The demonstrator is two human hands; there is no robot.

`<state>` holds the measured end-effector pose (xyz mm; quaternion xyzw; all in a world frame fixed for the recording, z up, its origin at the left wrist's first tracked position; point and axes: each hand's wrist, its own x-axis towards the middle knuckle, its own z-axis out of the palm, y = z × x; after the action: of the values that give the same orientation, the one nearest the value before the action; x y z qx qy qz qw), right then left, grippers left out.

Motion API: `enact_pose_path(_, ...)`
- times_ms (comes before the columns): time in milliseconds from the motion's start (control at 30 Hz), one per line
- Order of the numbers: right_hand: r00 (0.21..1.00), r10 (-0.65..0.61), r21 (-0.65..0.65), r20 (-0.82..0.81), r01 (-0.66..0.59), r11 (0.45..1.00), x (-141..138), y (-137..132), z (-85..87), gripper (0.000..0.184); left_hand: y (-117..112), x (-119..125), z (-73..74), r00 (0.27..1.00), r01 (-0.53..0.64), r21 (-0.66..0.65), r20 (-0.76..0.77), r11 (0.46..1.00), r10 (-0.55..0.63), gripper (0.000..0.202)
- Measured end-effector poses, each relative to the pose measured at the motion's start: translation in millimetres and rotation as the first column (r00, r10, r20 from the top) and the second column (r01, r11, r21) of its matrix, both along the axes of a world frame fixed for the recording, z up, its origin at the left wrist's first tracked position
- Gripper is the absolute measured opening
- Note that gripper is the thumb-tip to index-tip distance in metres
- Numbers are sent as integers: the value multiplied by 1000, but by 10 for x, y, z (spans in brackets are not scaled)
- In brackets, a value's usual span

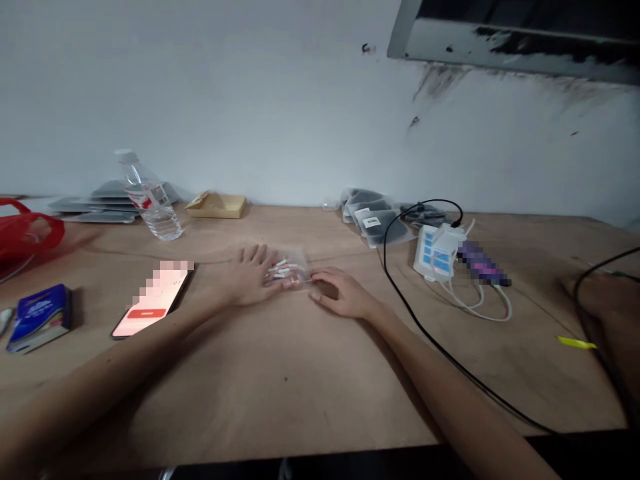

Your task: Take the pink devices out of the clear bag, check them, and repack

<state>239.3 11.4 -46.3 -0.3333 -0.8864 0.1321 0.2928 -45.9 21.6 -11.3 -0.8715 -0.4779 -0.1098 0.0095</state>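
Note:
A small clear plastic bag [300,260] with several short white and reddish pieces [283,269] inside lies flat on the table. My left hand [253,277] rests over the bag's left side, palm down with fingers spread, and its thumb lies along the lower edge. At the bag's right edge is my right hand [345,293], its fingers curved and the fingertips touching or very near the plastic. A gap shows between its thumb and index finger. What lies beneath my left palm is hidden.
Left on the wooden table [280,400] are a phone [150,303], blue tissue pack [41,313], water bottle [153,207] and red bag [25,233]. Behind are a cardboard tray [220,205] and grey packets [375,217]. A power strip [434,253] and black cable [425,327] lie right.

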Motion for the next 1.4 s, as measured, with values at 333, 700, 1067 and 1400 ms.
enact_pose_path(333, 998, -48, -17, -48, 47, 999, 9, 63, -53, 39, 28, -25, -55, 986, 149, 39, -76, 988, -146, 83)
enact_pose_path(700, 998, -44, -29, -36, 43, 999, 0, 2, 7, 52, -12, 9, -61, 998, 46, 15, -41, 999, -45, 88)
enact_pose_path(1067, 969, -244, 78, 37, 241, 967, 18, 88, -110, 28, 32, -22, -43, 994, 98, 33, -45, 995, -96, 84)
enact_pose_path(1400, 991, -98, 38, -86, 101, 994, -26, 36, -41, 34, -35, 13, -53, 990, 136, 5, -21, 991, -136, 92)
